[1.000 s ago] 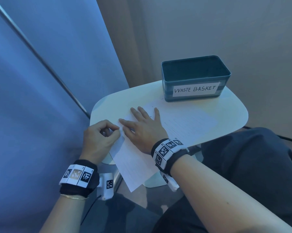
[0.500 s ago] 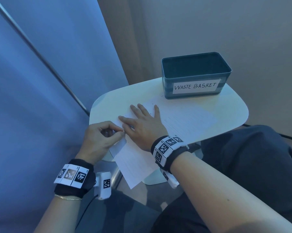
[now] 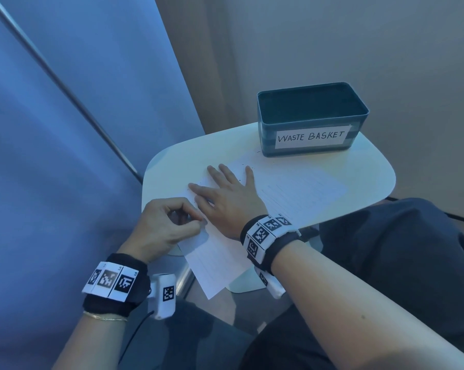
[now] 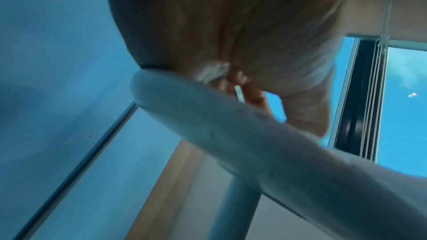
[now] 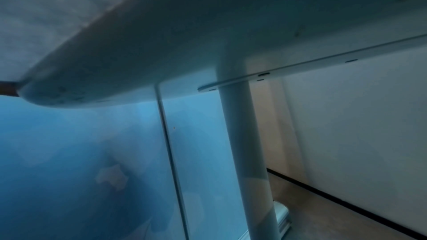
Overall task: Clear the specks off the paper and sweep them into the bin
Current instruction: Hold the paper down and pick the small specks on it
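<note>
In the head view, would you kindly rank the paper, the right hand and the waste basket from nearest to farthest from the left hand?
1. Paper: its near-left edge is pinched by the left hand.
2. Right hand: just beside, flat on the paper.
3. Waste basket: at the table's far side.

The sheet of paper (image 3: pixel 300 194) is thin and matt, printed with faint ruled lines, and lies flat on a smooth white table top (image 3: pixel 364 166) with a soft sheen. The bin (image 3: pixel 312 120) looks like dark teal plastic, smooth-walled, with a matt paper label (image 3: pixel 312 136) hand-lettered in marker. The wristbands (image 3: pixel 265 237) look like black cloth under stiff printed tags. The trousers (image 3: pixel 401 252) are dark matt cloth.
</note>
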